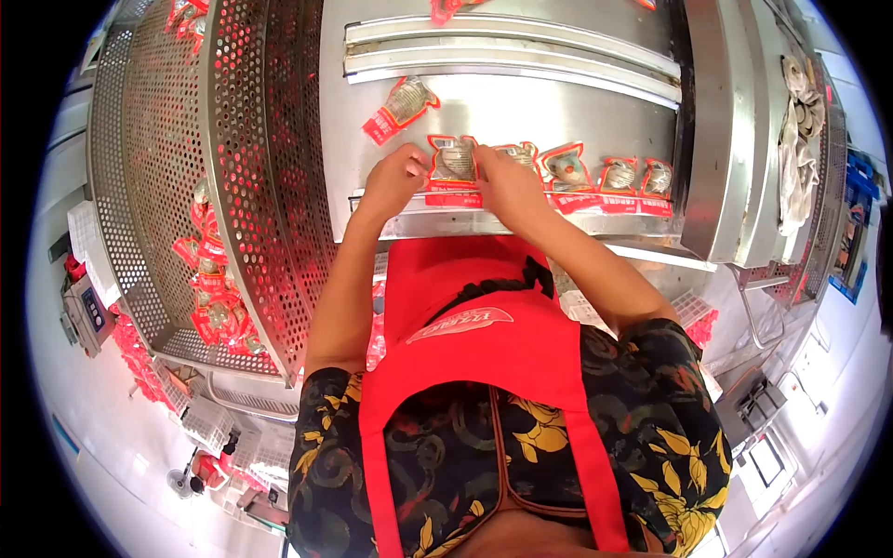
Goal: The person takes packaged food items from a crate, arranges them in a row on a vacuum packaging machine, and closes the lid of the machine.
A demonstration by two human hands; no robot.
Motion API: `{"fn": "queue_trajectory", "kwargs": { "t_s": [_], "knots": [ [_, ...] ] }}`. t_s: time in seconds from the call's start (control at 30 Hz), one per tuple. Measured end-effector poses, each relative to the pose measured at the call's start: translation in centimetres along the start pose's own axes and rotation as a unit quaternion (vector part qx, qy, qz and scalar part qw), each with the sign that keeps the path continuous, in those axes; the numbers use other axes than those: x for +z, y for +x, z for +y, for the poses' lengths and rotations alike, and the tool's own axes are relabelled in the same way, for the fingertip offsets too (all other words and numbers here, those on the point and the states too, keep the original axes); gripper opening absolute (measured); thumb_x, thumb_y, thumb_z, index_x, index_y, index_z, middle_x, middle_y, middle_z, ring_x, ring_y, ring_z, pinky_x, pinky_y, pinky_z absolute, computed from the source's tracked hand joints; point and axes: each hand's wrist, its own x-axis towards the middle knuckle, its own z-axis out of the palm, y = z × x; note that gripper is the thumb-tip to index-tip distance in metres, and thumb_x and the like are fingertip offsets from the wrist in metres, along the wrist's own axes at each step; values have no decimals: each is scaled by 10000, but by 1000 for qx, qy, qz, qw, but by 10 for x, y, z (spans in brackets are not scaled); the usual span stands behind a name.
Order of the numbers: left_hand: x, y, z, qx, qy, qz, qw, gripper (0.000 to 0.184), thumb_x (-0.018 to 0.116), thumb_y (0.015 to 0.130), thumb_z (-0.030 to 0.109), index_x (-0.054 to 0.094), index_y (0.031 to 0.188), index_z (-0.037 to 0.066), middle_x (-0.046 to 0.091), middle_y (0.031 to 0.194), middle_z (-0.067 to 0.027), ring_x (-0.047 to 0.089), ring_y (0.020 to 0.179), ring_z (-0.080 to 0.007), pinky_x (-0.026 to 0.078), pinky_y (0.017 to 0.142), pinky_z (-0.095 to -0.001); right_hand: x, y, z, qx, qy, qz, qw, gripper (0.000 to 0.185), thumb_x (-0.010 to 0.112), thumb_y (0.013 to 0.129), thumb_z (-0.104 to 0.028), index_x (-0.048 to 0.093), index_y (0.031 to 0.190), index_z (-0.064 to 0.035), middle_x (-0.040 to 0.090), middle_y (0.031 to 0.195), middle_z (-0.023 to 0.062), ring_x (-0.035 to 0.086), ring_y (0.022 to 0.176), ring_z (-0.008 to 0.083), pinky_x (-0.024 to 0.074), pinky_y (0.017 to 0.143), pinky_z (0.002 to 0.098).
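A red-edged clear food packet (pixel 453 160) lies at the near edge of the steel worktop, between my hands. The curled fingers of my left hand (pixel 395 181) are closed at its left edge. My right hand (pixel 509 186) pinches its right edge and partly covers the neighbouring packet (pixel 523 154). Further right in the row lie more such packets, one with a reddish spot (pixel 566 167), then two smaller-looking ones (pixel 619 175) (pixel 657 178). Above my left hand, a loose packet (pixel 402 107) rests tilted on the steel.
On the left stands a perforated metal bin (pixel 153 102) with several packets (pixel 219 307) inside. A raised metal bar (pixel 512 51) crosses the worktop (pixel 595 107) beyond the row. At the right, a greyish cloth (pixel 798 149) hangs over a steel edge.
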Motion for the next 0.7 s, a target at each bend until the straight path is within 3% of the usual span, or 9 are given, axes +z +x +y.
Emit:
{"fn": "queue_trajectory", "kwargs": {
  "t_s": [0.03, 0.1, 0.2, 0.27, 0.37, 0.4, 0.47, 0.6, 0.7],
  "knots": [
    [-1, -6, 13, -1, 80, 5, 997, 220, 660, 817, 1, 584, 1023, 24, 672, 828, -66, 649, 771, -163, 509, 700, -301, -3, -7, -4, -4, 0, 1, 1000, 279, 649, 809, -71, 496, 1042, -52, 647, 925, 151, 648, 861, 383, 516, 690, 472],
    [-1, -25, 47, -3, 176, 32, 984, 205, 676, 820, 54, 600, 1009, 26, 685, 836, -80, 660, 773, -204, 510, 709, -331, -5, -19, -9, -180, -7, 4, 984, 77, 553, 870, -70, 553, 938, -34, 586, 940, 147, 639, 852, 338, 536, 693, 447],
    [-11, -23, 65, -20, 292, 92, 952, 244, 715, 819, 202, 634, 973, 32, 698, 897, -112, 669, 796, -309, 508, 738, -388, 17, -18, 5, -218, -44, -31, 974, 51, 594, 828, -71, 580, 857, -32, 559, 937, 121, 622, 858, 304, 531, 688, 423],
    [-23, -15, 76, 197, 286, 373, 860, 334, 743, 799, 234, 645, 1047, 34, 701, 944, -105, 670, 791, -303, 513, 751, -390, 20, -21, 5, -227, -28, -19, 973, 45, 609, 802, -73, 597, 825, -36, 553, 925, 127, 610, 822, 308, 529, 684, 426],
    [-38, 28, 52, 185, 296, 395, 850, 387, 750, 791, 191, 639, 1123, 28, 695, 954, -100, 661, 770, -247, 520, 729, -364, 15, -20, 1, -215, -24, -40, 976, 85, 637, 796, -93, 610, 829, -19, 589, 884, 130, 624, 821, 310, 525, 683, 417],
    [-44, 37, 42, 187, 294, 397, 849, 387, 750, 791, 191, 639, 1123, 28, 695, 954, -100, 661, 770, -247, 520, 729, -364, 6, -17, -5, -159, 64, -69, 983, 107, 644, 802, -104, 619, 845, -9, 618, 868, 134, 634, 808, 307, 523, 684, 406],
    [-57, 46, 19, -4, 121, 139, 983, 445, 750, 788, 162, 619, 1179, -5, 695, 929, -99, 654, 772, -186, 520, 701, -318, -7, -7, -14, -102, 150, -98, 979, 129, 652, 809, -115, 627, 860, 1, 646, 853, 138, 644, 796, 305, 521, 686, 396],
    [-62, 14, 0, -96, -32, 92, 991, 404, 743, 793, 135, 624, 1142, -32, 697, 910, -80, 645, 737, -132, 503, 662, -262, 7, 28, -30, 29, 337, -46, 940, 204, 639, 881, -140, 610, 982, 34, 679, 851, 154, 677, 669, 251, 524, 607, 365],
    [-67, -13, 1, -127, -104, 57, 985, 395, 757, 816, 182, 637, 1145, 1, 688, 897, -45, 636, 734, -100, 495, 652, -242, 22, 54, -56, 139, 411, -119, 893, 472, 647, 887, -114, 384, 1246, 43, 649, 767, 119, 592, 455, 161, 436, 383, 296]
  ]
}}
